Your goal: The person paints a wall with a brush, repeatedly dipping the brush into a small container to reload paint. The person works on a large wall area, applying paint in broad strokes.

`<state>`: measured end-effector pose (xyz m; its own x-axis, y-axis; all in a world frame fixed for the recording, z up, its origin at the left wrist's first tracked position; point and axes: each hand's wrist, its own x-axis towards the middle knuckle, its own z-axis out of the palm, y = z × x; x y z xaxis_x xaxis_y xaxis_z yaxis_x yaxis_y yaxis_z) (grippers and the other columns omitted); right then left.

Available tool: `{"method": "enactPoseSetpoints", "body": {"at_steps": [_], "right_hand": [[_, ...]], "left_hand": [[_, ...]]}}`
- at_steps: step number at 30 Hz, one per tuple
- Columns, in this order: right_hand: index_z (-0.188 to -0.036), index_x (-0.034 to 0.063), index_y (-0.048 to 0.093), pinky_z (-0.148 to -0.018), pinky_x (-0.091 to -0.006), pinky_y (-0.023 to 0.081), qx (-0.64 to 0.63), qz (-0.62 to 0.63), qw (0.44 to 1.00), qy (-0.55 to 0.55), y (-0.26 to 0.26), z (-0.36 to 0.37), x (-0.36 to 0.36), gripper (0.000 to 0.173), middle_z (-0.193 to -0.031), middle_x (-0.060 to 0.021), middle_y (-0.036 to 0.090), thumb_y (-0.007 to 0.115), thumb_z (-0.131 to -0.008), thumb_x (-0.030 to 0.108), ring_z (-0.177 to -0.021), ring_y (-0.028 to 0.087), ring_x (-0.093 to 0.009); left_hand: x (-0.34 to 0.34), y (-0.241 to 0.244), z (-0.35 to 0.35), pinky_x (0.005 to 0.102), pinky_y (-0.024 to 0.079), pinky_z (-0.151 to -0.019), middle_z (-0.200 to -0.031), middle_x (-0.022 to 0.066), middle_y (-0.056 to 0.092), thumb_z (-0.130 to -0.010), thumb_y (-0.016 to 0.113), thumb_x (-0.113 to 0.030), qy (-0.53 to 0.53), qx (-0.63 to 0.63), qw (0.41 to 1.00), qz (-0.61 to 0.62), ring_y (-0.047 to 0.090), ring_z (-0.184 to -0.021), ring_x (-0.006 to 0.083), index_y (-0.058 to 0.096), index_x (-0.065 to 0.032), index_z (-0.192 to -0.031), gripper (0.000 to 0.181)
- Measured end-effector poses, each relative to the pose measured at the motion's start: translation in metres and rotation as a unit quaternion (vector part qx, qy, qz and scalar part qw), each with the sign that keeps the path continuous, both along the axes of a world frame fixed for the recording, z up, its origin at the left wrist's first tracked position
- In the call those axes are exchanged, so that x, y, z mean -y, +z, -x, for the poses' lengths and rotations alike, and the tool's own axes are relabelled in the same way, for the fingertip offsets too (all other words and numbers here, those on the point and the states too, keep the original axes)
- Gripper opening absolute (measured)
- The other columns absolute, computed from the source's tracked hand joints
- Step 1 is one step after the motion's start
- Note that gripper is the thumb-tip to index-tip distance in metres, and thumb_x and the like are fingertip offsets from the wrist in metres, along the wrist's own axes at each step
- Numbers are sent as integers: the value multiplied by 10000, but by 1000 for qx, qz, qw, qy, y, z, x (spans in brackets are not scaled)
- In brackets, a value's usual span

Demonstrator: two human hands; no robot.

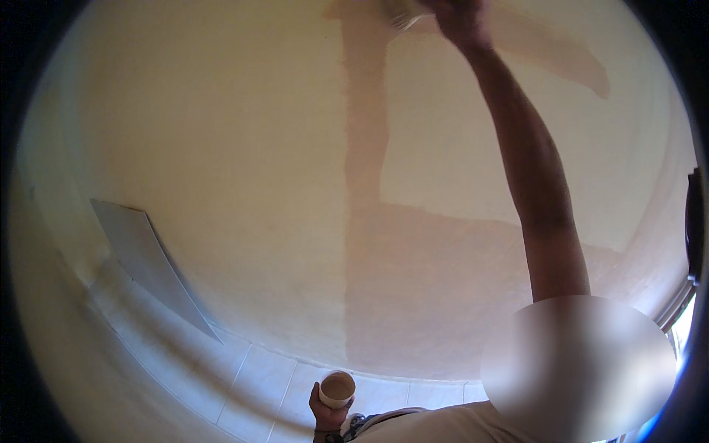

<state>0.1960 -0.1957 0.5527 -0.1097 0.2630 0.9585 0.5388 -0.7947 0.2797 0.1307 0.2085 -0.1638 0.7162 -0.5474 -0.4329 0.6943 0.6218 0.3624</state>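
At the top of the head view, my right hand (462, 22) is raised against the wall, shut on a paintbrush (407, 14) whose bristles touch the wall; its handle is mostly out of the picture. Pinkish-brown paint (365, 127) covers a vertical strip, a broad lower area and a band at the upper right of the cream wall (238, 138). Low down, my left hand (328, 412) grips a small white tub (337, 389) of brownish paint, open side up.
A flat grey board (149, 266) leans against the wall at the left. Light floor tiles (255, 376) run along the wall's foot. A dark object (695, 227) stands at the far right edge. A blurred patch hides the lower right.
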Motion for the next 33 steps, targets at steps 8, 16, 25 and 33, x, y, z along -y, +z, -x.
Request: {"method": "enactPoseSetpoints", "body": {"at_steps": [8,16,25,33], "right_hand": [[-1086,189,687,-733,-427,580,74,102,946,-298,-35,-42,-75,254,-931,-87,713,696,-834,159,-884,713,-298],[-974,42,624,-648,-321,551,31,-130,985,-112,25,-5,-80,71,-799,-71,688,658,-925,80,-721,653,-149],[-920,15,662,-632,-327,537,132,-164,968,-136,60,90,17,123,-776,-54,692,710,-830,84,-718,659,-153],[-936,6,686,-559,-273,530,153,-157,973,-79,21,240,143,105,-800,-78,706,728,-856,60,-643,640,-120]], "left_hand": [[-18,25,-33,562,471,-923,-1284,69,669,-926,563,-573,3,-3,1000,15,614,-1186,323,623,-184,-1286,534],[-3,46,-45,541,411,-985,-1299,71,665,-922,577,-555,-72,-23,997,33,580,-1222,306,635,-176,-1279,524],[27,88,-40,534,417,-963,-1294,71,662,-921,576,-579,-135,5,991,21,579,-1206,305,641,-179,-1274,538],[104,76,53,534,425,-949,-1290,27,667,-921,568,-557,-167,-5,985,-32,587,-1209,290,654,-243,-1256,468]]}}
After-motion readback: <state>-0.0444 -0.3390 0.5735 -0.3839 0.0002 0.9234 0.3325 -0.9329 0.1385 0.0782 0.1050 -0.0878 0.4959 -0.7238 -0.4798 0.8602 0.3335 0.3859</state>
